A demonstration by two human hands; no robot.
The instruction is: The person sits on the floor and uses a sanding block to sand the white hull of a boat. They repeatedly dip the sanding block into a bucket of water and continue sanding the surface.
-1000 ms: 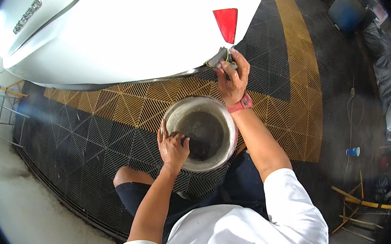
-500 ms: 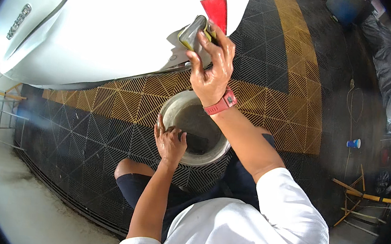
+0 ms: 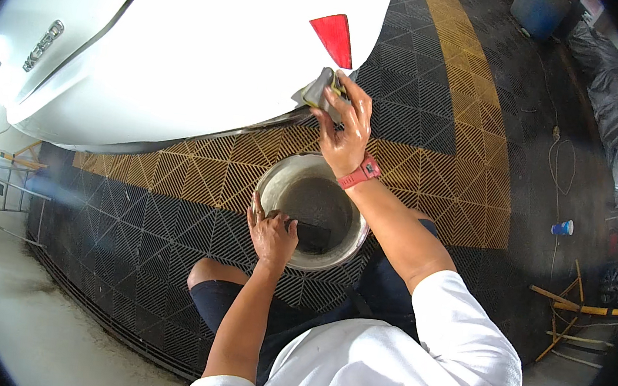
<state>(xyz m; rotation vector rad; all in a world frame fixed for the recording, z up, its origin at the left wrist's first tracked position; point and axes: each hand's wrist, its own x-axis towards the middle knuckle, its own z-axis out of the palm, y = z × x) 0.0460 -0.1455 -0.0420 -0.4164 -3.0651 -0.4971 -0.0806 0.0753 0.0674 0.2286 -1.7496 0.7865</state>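
Observation:
My right hand (image 3: 343,133), with a red watch (image 3: 360,173) on its wrist, pinches a grey sanding sheet (image 3: 322,90) folded round a yellow-edged pad. It rests against the lower corner of the white car bumper (image 3: 209,72), just below a red reflector (image 3: 334,41). My left hand (image 3: 272,238) is at the left rim of a round, whitish bucket (image 3: 265,181) holding murky grey water. Its fingers curl round a dark flat piece (image 3: 312,236) that reaches over the water; its exact kind is unclear.
Black and yellow ribbed floor tiles (image 3: 199,171) lie under the car and bucket. A blue drum (image 3: 539,13) stands far right, near dark plastic sheeting (image 3: 614,111). A blue cup (image 3: 562,228), a thin cord (image 3: 555,153) and a yellow frame (image 3: 573,308) are at right.
My right hand has brought the sanding sheet nearer to me, down to the bumper's lower edge. The left hand stays at the bucket; the whole view has shifted slightly.

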